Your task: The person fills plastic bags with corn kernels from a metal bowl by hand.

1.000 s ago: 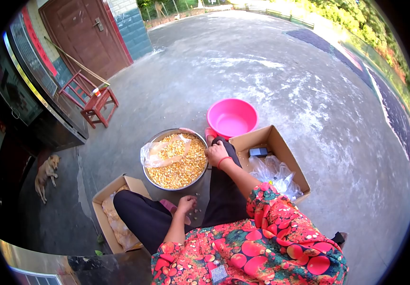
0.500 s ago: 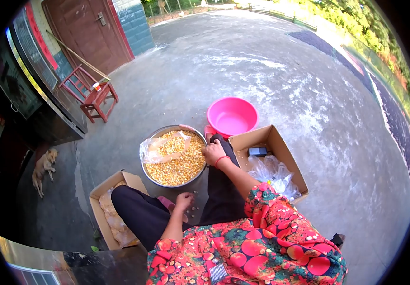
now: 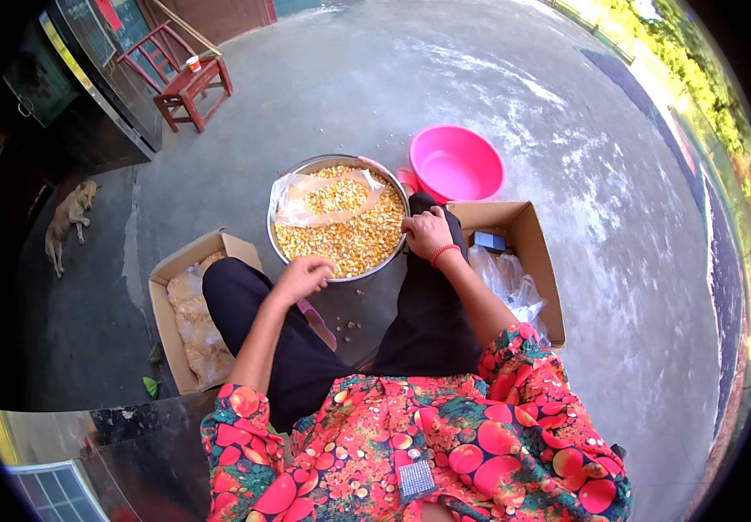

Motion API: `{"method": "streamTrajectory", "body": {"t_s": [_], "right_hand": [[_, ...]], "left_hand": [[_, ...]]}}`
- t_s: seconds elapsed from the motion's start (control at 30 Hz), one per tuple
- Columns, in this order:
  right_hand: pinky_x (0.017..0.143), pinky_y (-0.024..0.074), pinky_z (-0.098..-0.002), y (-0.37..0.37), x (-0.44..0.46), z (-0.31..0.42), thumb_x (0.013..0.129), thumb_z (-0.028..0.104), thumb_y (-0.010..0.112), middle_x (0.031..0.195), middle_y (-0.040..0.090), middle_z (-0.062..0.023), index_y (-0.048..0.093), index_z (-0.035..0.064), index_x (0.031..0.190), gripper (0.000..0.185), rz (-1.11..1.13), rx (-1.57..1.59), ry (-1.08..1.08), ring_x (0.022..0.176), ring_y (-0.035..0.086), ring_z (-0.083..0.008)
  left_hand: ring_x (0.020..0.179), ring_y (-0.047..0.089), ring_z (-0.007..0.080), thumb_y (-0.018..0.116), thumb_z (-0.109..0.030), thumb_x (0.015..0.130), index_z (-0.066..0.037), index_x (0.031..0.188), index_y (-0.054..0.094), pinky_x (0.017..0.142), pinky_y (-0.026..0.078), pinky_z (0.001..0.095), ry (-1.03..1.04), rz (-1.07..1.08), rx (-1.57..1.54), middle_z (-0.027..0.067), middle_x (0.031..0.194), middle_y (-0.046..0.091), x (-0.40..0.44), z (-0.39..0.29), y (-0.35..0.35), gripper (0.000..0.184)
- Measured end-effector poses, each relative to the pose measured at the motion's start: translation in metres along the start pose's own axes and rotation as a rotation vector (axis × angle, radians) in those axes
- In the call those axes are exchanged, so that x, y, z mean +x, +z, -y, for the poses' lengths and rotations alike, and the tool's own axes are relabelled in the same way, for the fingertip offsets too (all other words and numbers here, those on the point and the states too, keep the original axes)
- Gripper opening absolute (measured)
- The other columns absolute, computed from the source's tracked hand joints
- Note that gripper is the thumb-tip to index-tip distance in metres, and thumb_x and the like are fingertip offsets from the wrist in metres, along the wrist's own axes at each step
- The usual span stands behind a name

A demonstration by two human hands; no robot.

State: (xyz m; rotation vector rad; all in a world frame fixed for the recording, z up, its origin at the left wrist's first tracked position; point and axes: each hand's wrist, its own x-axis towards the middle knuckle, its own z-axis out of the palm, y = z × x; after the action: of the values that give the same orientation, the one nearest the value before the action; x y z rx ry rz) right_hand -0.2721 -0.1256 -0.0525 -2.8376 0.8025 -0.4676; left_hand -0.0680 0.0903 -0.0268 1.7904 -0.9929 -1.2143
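Note:
A round metal basin (image 3: 275, 233) full of yellow corn kernels (image 3: 349, 239) stands in front of my knees. On the kernels lies a clear plastic bag (image 3: 293, 204). My left hand (image 3: 303, 280) is at the basin's near left rim, its fingers loosely bent and slightly apart, with nothing visible in them. Against the right rim, beside my right knee, is my right hand (image 3: 427, 231), with a red bracelet on the wrist. Its fingers are curled in, and whatever they hold, if anything, is hidden.
A pink basin (image 3: 458, 163) sits beyond my right knee. The cardboard box (image 3: 542, 261) on the right holds plastic bags and a dark box; another carton (image 3: 166, 317) on the left holds bagged material. A dog (image 3: 69, 222) lies left, below a red chair (image 3: 191, 85). Loose kernels dot the floor.
My left hand has moved from near my lap forward to the corn basin's rim. My right hand stays by the right rim. The view has tilted downward.

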Motion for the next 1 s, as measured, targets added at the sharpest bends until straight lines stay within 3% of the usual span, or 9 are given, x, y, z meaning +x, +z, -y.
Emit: {"method": "streamTrajectory", "body": {"t_s": [0.13, 0.17, 0.23, 0.43, 0.5, 0.6, 0.7, 0.87, 1.0], "right_hand": [[0.085, 0.0336, -0.0398, -0.002, 0.000, 0.003, 0.069, 0.012, 0.053, 0.068, 0.062, -0.0059, 0.059, 0.0141, 0.068, 0.007, 0.024, -0.007, 0.010, 0.075, 0.059, -0.0225], [0.084, 0.0338, -0.0395, -0.002, -0.001, 0.004, 0.069, 0.011, 0.053, 0.069, 0.062, -0.0063, 0.059, 0.0139, 0.068, 0.007, 0.025, -0.006, 0.007, 0.075, 0.059, -0.0227], [0.082, 0.0343, -0.0389, -0.001, 0.002, 0.005, 0.069, 0.011, 0.053, 0.069, 0.062, -0.0064, 0.059, 0.0137, 0.069, 0.007, 0.043, -0.014, 0.015, 0.074, 0.059, -0.0226], [0.075, 0.0359, -0.0367, 0.002, 0.008, 0.011, 0.069, 0.011, 0.053, 0.070, 0.062, -0.0061, 0.059, 0.0129, 0.069, 0.007, 0.106, -0.032, 0.024, 0.074, 0.059, -0.0228], [0.075, 0.0360, -0.0364, 0.002, 0.010, 0.014, 0.069, 0.011, 0.052, 0.070, 0.062, -0.0061, 0.059, 0.0129, 0.069, 0.008, 0.106, 0.012, 0.031, 0.073, 0.058, -0.0231], [0.071, 0.0374, -0.0364, 0.004, 0.012, 0.017, 0.072, 0.012, 0.052, 0.073, 0.060, -0.0051, 0.059, 0.0123, 0.072, 0.007, 0.094, 0.032, 0.027, 0.076, 0.058, -0.0224], [0.069, 0.0412, -0.0375, 0.006, 0.012, 0.026, 0.072, 0.011, 0.055, 0.075, 0.056, -0.0064, 0.059, 0.0108, 0.077, 0.006, 0.080, 0.075, 0.053, 0.077, 0.057, -0.0237], [0.077, 0.0439, -0.0388, 0.045, 0.021, 0.061, 0.071, 0.007, 0.057, 0.093, 0.053, -0.0096, 0.056, 0.0106, 0.092, 0.021, 0.112, 0.284, -0.052, 0.088, 0.052, -0.0301], [0.080, 0.0400, -0.0421, 0.071, 0.046, 0.086, 0.076, 0.015, 0.055, 0.099, 0.051, -0.0093, 0.054, 0.0122, 0.100, 0.024, 0.048, 0.185, -0.085, 0.095, 0.049, -0.0310]], "left_hand": [[0.057, 0.050, 0.0049, 0.057, -0.008, 0.080, -0.002, 0.097, 0.058, 0.049, 0.042, 0.0182, 0.208, -0.416, -0.266, -0.0008, 0.069, 0.054, 0.021, 0.004, -0.054, 0.018], [0.058, 0.050, 0.0044, 0.065, -0.013, 0.076, -0.002, 0.108, 0.051, 0.046, 0.040, 0.0171, 0.180, -0.512, -0.303, 0.0006, 0.075, 0.054, 0.027, 0.004, -0.063, 0.037], [0.067, 0.054, 0.0102, 0.072, -0.019, 0.070, -0.001, 0.118, 0.042, 0.055, 0.046, 0.0218, 0.119, -0.616, -0.318, 0.0050, 0.084, 0.054, 0.030, -0.012, -0.068, 0.059], [0.096, 0.052, 0.0203, 0.074, -0.022, 0.069, 0.002, 0.123, 0.035, 0.079, 0.045, 0.0309, 0.114, -0.867, 0.051, 0.0137, 0.105, 0.052, 0.080, 0.019, -0.078, 0.071], [0.089, 0.055, 0.0162, 0.068, -0.022, 0.076, 0.001, 0.111, 0.047, 0.077, 0.046, 0.0282, 0.184, -0.769, -0.096, 0.0114, 0.099, 0.057, 0.084, 0.013, -0.087, 0.047], [0.063, 0.054, 0.0063, 0.056, -0.015, 0.086, -0.007, 0.085, 0.058, 0.063, 0.043, 0.0203, 0.213, -0.429, -0.803, 0.0005, 0.066, 0.057, 0.073, -0.009, -0.083, 0.009], [0.059, 0.050, 0.0058, 0.052, -0.014, 0.088, -0.006, 0.088, 0.058, 0.060, 0.043, 0.0202, 0.359, -0.202, -1.014, -0.0015, 0.064, 0.053, 0.068, -0.019, -0.080, 0.010], [0.054, 0.043, 0.0042, 0.047, -0.015, 0.090, -0.005, 0.113, 0.055, 0.052, 0.035, 0.0160, 0.505, -0.152, -0.837, -0.0018, 0.062, 0.049, 0.061, -0.037, -0.077, 0.026], [0.052, 0.043, 0.0044, 0.045, -0.013, 0.090, -0.005, 0.121, 0.049, 0.055, 0.043, 0.0191, 0.493, -0.143, -0.841, 0.0000, 0.066, 0.051, 0.052, -0.043, -0.077, 0.032]]}}
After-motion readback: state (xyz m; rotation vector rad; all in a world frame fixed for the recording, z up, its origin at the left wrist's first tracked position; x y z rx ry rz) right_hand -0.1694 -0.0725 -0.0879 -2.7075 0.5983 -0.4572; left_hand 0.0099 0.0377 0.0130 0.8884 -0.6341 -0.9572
